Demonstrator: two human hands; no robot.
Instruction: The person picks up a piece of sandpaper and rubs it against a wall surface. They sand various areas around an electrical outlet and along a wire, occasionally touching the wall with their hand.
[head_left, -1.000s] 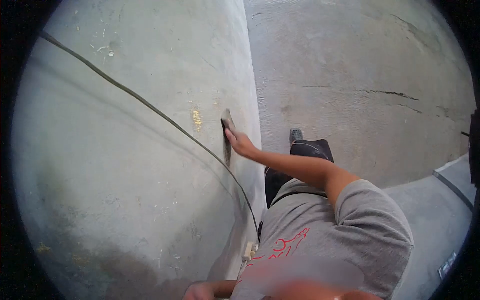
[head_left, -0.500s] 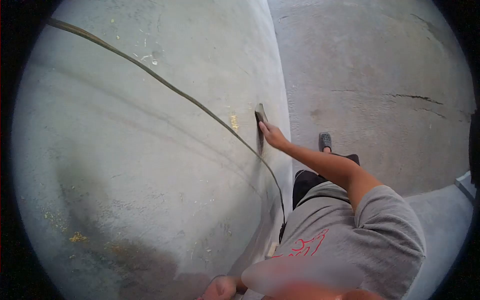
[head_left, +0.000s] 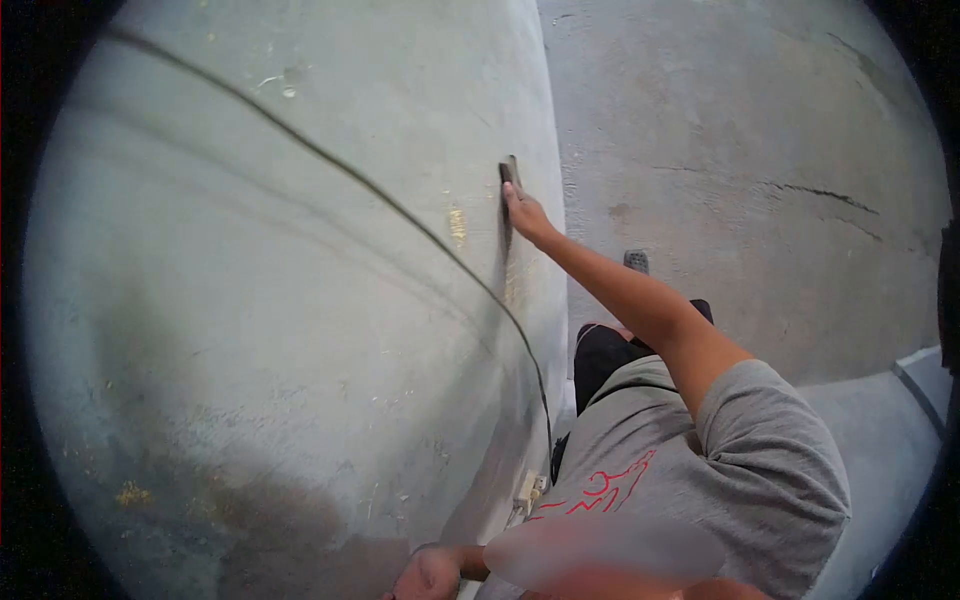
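My right hand (head_left: 525, 213) reaches far out along the pale grey wall (head_left: 300, 390). It is closed on a narrow flat block (head_left: 506, 175) with a dark edge, held against the wall; its exact kind does not show. At the bottom of the view my left hand (head_left: 428, 573) is close to the wall, partly cut off by the frame. Its fingers are not clear. Between the hands, a dark cable (head_left: 385, 195) crosses in front of the wall and casts a shadow on it.
Yellowish patches (head_left: 457, 227) and dark stains mark the wall. A small pale box (head_left: 530, 487) is by the cable's lower end, close to my body. Cracked concrete floor (head_left: 720, 130) stretches to the right, with my grey shoe (head_left: 637, 262) on it.
My right hand and the block have moved up in the view, farther out along the wall. My left hand has shifted only slightly. The whole view has moved a little.
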